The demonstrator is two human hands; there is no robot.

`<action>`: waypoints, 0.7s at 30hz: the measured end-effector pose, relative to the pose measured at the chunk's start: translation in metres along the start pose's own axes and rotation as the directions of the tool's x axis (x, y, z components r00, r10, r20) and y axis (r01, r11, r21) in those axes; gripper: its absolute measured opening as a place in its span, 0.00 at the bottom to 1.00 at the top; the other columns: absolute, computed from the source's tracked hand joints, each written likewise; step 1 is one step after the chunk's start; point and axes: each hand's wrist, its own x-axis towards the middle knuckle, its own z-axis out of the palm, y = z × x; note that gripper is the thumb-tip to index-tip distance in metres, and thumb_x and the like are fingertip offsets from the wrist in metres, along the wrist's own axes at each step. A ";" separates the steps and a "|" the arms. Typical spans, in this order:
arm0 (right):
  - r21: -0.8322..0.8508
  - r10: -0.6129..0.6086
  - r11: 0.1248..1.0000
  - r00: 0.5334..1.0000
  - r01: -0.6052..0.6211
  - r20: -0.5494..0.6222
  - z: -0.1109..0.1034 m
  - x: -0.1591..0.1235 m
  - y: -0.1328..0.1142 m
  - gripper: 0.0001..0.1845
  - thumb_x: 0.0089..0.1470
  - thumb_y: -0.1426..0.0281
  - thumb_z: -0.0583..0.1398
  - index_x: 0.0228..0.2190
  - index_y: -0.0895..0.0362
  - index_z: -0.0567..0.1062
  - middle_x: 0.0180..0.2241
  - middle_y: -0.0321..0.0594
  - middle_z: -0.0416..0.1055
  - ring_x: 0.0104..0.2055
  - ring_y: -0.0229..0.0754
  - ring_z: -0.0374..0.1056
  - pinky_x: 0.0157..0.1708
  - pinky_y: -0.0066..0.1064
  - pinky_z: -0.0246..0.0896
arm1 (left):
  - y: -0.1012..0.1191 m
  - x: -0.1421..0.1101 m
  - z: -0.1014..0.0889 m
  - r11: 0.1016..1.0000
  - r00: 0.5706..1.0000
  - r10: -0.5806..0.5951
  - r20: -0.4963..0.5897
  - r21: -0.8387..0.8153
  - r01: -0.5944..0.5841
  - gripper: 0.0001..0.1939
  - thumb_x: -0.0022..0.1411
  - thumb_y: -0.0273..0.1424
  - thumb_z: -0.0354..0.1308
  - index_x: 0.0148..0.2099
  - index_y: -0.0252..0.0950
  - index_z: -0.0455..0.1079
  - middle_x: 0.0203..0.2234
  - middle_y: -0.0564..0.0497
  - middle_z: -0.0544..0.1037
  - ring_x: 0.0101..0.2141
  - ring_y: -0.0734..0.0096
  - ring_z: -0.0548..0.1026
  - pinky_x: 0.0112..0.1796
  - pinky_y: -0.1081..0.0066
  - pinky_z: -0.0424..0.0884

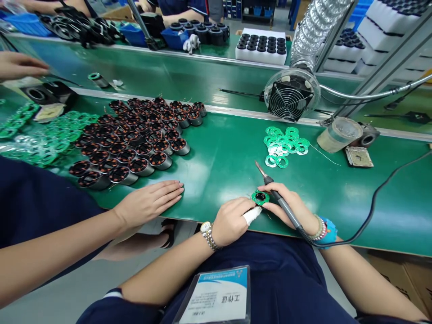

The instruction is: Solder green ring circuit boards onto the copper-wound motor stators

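The left hand (232,220), with a white bandage (251,215) round one finger, has its fingers closed on the edge of a small green circuit ring (260,197), which sits just above the green bench (337,216) in front of the person's body. The right hand (286,202) lies just beside the ring at three o'clock, its fingers curled firmly round a soldering iron (281,202), held like a pen. The iron's bare tip (258,167) points toward eleven o'clock, clear of the ring. A black cable (374,207) runs from the iron toward two o'clock. A loose heap of green rings (285,141) lies at one o'clock, with a small fan (288,101) beyond it. At nine o'clock, a co-worker's hand (151,202) rests flat on the bench, below rows of copper-wound motor parts (131,144) at ten o'clock.
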 end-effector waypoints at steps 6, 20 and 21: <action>-0.028 -0.022 0.999 0.999 0.021 -0.033 0.004 -0.004 0.002 0.19 0.54 0.69 0.60 0.48 0.54 0.64 0.45 0.43 0.70 0.45 0.43 0.69 0.44 0.32 0.66 | -0.007 -0.006 -0.004 0.989 0.993 -0.044 0.106 -0.138 0.058 0.10 0.60 0.24 0.49 0.40 0.36 0.71 0.36 0.44 0.78 0.39 0.65 0.74 0.41 0.65 0.71; -0.153 -0.017 0.988 0.981 -0.013 -0.191 0.021 -0.019 -0.007 0.19 0.52 0.71 0.61 0.46 0.55 0.64 0.40 0.43 0.69 0.39 0.43 0.68 0.40 0.33 0.66 | -0.003 0.019 -0.009 0.095 0.547 -0.644 0.535 -0.654 0.750 0.10 0.52 0.34 0.61 0.32 0.31 0.68 0.21 0.53 0.73 0.23 0.77 0.72 0.30 0.75 0.70; -0.154 -0.012 0.988 0.981 -0.019 -0.195 0.021 -0.020 -0.007 0.19 0.52 0.71 0.61 0.46 0.55 0.65 0.40 0.43 0.69 0.39 0.42 0.68 0.40 0.33 0.66 | -0.003 0.020 -0.010 0.081 0.548 -0.629 0.551 -0.654 0.752 0.10 0.52 0.34 0.61 0.31 0.31 0.68 0.21 0.53 0.73 0.23 0.78 0.72 0.29 0.75 0.70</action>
